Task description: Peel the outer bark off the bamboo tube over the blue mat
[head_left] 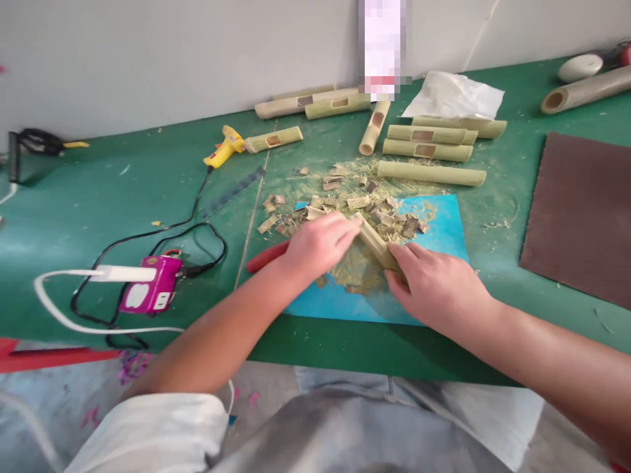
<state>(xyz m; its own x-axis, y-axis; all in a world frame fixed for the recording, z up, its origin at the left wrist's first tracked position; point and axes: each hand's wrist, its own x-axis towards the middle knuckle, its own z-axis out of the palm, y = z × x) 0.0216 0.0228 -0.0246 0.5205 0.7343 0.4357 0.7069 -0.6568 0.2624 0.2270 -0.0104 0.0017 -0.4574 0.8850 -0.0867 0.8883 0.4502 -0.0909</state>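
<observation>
My left hand [318, 246] is closed round a tool with a red handle [266, 257]; its working end is hidden by my fingers and meets the top of a short bamboo piece [373, 238]. My right hand [434, 286] grips the lower end of that bamboo piece and holds it slanted on a blue cutting mat [444, 230]. Several bamboo chips [345, 203] and pale shavings lie on and above the mat.
Several cut bamboo tubes [426, 150] lie at the back of the green table [98, 197]. A yellow glue gun [224, 146], a magenta power strip [150, 292] with black and white cables, a brown board [582, 217], a white bag [456, 95] and a thick tube [586, 89] surround the mat.
</observation>
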